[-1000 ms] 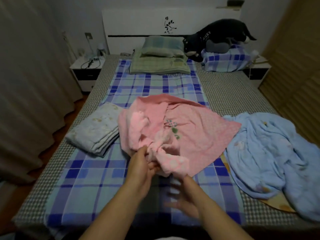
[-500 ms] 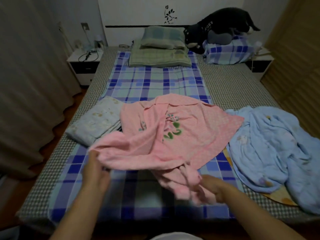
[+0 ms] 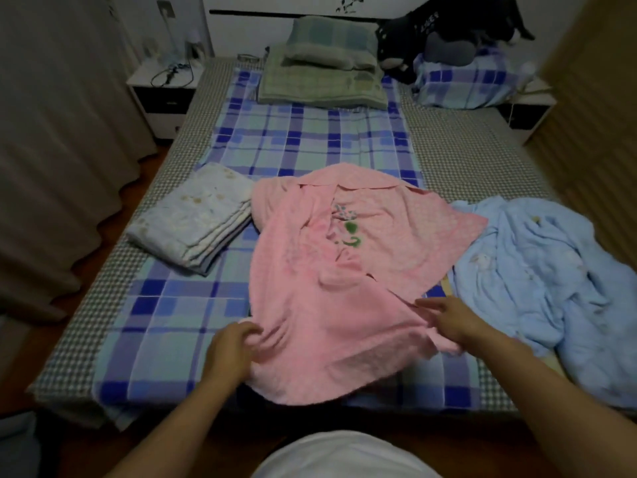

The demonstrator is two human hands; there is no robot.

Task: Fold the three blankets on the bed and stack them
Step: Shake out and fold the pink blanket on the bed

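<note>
Far left, a curtain [image 3: 51,132] hangs beside the bed [image 3: 465,160], and a nightstand [image 3: 162,94] carries a tangle of cable. On the plaid sheet [image 3: 293,139], the folded blanket [image 3: 193,222], pale and speckled, lies neat at the left, just touching the pink blanket [image 3: 344,288]. The left hand [image 3: 231,350] is on the pink blanket's near left edge, fingers curled into the cloth, its grip pinching a bunch of it, forearm reaching in from below. The pink blanket lies spread and rumpled mid-bed, a green embroidered motif showing near its middle, its near hem hanging over the bed's foot. The right hand [image 3: 451,320] sits at the right edge of the pink cloth, fingers stretched leftward over it; the frame is blurred there, so I cannot tell whether its grip is closed. Right again, the blue blanket [image 3: 544,288] lies crumpled, touching the pink one. At the head, pillows [image 3: 327,63], and a black plush toy [image 3: 448,25] with white lettering too small to read.
</note>
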